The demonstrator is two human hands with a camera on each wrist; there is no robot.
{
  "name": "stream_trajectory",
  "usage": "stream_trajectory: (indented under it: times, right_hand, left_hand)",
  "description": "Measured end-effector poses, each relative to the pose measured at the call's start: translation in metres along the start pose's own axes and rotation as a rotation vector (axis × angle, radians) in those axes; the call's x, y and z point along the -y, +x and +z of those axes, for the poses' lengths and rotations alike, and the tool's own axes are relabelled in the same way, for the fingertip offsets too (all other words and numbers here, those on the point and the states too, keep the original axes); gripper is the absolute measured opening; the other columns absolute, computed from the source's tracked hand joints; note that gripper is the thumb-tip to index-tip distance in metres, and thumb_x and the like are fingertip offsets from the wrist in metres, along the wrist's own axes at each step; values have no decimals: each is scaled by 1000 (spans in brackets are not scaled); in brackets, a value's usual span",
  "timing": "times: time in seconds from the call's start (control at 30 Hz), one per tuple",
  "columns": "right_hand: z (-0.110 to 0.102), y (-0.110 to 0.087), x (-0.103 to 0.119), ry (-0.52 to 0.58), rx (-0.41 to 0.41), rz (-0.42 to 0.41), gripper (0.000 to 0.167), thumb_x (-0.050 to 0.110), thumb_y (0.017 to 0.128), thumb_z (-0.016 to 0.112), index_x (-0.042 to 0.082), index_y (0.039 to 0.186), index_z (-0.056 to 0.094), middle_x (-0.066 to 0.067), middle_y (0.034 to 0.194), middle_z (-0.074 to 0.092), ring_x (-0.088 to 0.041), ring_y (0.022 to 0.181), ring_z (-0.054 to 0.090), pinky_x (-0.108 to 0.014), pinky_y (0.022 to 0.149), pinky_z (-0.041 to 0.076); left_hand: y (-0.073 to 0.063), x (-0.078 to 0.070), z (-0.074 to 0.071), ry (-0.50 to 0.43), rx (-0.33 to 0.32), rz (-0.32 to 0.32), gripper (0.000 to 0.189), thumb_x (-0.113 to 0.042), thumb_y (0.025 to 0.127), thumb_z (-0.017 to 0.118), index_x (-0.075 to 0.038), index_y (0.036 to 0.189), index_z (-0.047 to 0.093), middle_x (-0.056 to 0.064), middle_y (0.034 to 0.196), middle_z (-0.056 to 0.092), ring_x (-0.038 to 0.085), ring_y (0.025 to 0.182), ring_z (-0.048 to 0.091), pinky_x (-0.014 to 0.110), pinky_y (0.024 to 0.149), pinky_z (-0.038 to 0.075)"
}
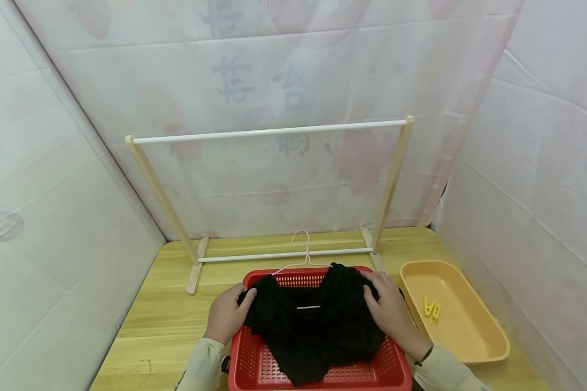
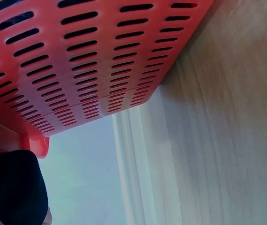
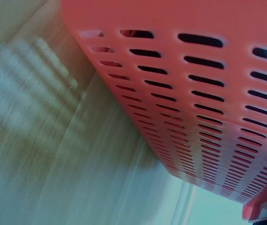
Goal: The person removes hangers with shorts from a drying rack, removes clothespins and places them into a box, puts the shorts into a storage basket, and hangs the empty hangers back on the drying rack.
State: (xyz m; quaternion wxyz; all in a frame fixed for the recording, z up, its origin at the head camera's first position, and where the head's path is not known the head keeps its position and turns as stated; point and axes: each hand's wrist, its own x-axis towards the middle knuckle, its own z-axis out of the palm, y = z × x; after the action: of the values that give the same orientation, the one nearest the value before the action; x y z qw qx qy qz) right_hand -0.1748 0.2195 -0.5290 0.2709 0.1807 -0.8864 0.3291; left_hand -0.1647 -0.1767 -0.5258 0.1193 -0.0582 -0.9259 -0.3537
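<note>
A black top [image 1: 332,326] lies over the red basket [image 1: 404,369], with a pink hanger [image 1: 307,255] inside it. The hanger's hook stands up past the neckline, and a short stretch of its bottom bar shows in the neck opening. At the left shoulder, my left hand [image 1: 226,314] grips the cloth between thumb and fingers; in the left wrist view, black cloth [image 2: 16,187] hangs beside the basket's slotted wall [image 2: 84,61]. My right hand [image 1: 390,309] holds the right shoulder, its fingertips partly hidden by the fabric. Mostly basket wall [image 3: 203,93] fills the right wrist view.
Behind the basket stands a wooden rack with a white top rail [image 1: 274,132] and a lower rail [image 1: 283,255]. On the right, a yellow tray [image 1: 469,326] contains yellow clothespins [image 1: 430,308]. Pale printed curtains [image 1: 293,65] enclose the wooden table [image 1: 147,326].
</note>
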Motion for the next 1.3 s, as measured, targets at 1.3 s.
stream_trajectory:
  times: [1.3]
  right_hand:
    - [-19,2,11,38,-64,-178,26,-2,89,75,12,111,73,3,101,66,-15,93,59,-26,86,44]
  left_hand:
    - [2,7,-13,38,-27,289,34,-35,100,70,-32,72,51,-21,70,48,0,67,50,28,64,44]
